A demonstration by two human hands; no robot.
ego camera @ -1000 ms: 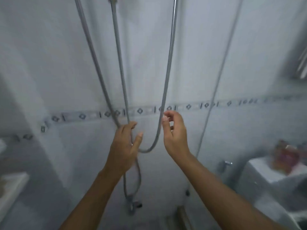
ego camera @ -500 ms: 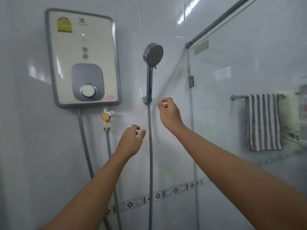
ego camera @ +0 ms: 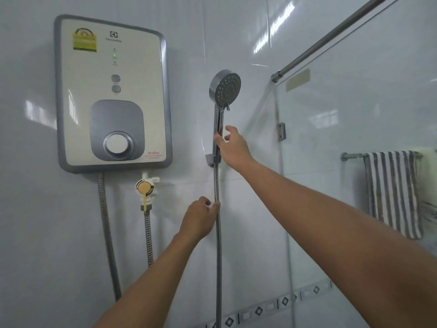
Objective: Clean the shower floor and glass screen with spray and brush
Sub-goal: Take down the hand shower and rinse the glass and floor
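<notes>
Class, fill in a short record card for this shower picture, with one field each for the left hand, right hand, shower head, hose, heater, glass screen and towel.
left hand: pinches the hose below the holder
right hand: at the handle, thumb on it, fingers not wrapped round
shower head: seated in the wall holder
hose: hangs straight down from the handle
heater: on the wall left of the shower head, green light lit
glass screen: at right, under a metal rail
towel: striped, on a bar, seen through the glass

Wall: we see glossy white tiles.
Mounted on it: we find a water heater, valve, shower bracket.
</notes>
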